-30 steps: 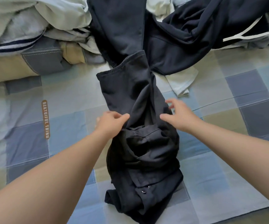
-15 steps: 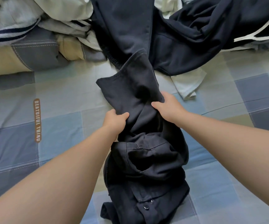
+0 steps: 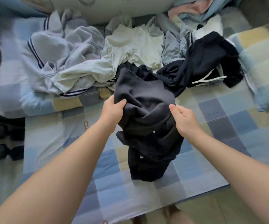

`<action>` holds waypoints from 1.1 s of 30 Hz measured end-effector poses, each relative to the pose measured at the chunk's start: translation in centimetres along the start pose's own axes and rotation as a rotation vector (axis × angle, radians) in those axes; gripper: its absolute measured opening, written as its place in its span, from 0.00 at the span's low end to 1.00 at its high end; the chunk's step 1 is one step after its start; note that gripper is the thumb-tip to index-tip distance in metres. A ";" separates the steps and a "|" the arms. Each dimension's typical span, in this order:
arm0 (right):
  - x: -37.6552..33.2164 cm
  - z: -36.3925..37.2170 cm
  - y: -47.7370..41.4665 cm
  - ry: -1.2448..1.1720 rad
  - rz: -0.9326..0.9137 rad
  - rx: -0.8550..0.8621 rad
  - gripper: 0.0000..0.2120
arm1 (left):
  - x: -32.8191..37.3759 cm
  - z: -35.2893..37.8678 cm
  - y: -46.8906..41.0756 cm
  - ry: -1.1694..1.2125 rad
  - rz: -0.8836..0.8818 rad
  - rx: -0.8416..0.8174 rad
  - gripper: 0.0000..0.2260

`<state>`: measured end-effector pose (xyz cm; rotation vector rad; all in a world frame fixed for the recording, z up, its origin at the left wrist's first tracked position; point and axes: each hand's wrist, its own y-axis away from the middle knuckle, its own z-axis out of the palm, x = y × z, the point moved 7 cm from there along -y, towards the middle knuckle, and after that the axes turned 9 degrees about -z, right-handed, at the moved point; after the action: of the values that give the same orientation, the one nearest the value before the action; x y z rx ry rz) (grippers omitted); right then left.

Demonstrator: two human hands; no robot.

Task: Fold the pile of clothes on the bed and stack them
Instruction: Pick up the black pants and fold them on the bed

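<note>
A black garment with a metal snap (image 3: pixel 146 126) hangs crumpled above the bed, lifted between both hands. My left hand (image 3: pixel 112 111) grips its left edge with curled fingers. My right hand (image 3: pixel 183 119) grips its right edge, thumb pointing up. Its lower part droops down to the checked bedsheet (image 3: pixel 219 130). Behind it lies the pile of clothes: a pale grey top with navy stripes (image 3: pixel 49 59), a cream shirt (image 3: pixel 135 44) and a dark navy garment with a white drawstring (image 3: pixel 209 65).
A checked pillow (image 3: pixel 263 65) lies at the right. Two dark dumbbells (image 3: pixel 4 143) rest on the floor left of the bed. The bed's front edge runs across the bottom, with my feet (image 3: pixel 171 214) below it. More bedding is bunched at the back.
Both hands have closed on the black garment and lifted it off the sheet. The view has pulled back and now shows the whole pile.
</note>
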<state>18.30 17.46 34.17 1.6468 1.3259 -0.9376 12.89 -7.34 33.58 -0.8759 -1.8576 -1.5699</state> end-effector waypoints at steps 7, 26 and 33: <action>-16.1 -6.9 7.0 -0.149 -0.137 0.025 0.19 | 8.2 -11.7 14.3 0.024 0.110 0.372 0.09; -36.6 -17.6 9.8 0.031 -0.607 -0.328 0.28 | 20.8 0.5 27.4 -0.417 0.714 -0.052 0.08; -31.7 -26.3 6.6 0.025 -0.528 -0.175 0.06 | 23.7 -4.9 30.9 -0.395 0.907 0.606 0.11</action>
<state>20.89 28.44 74.34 1.1969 1.8516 -1.0625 21.62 -5.89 71.78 -1.4846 -1.6274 -0.2780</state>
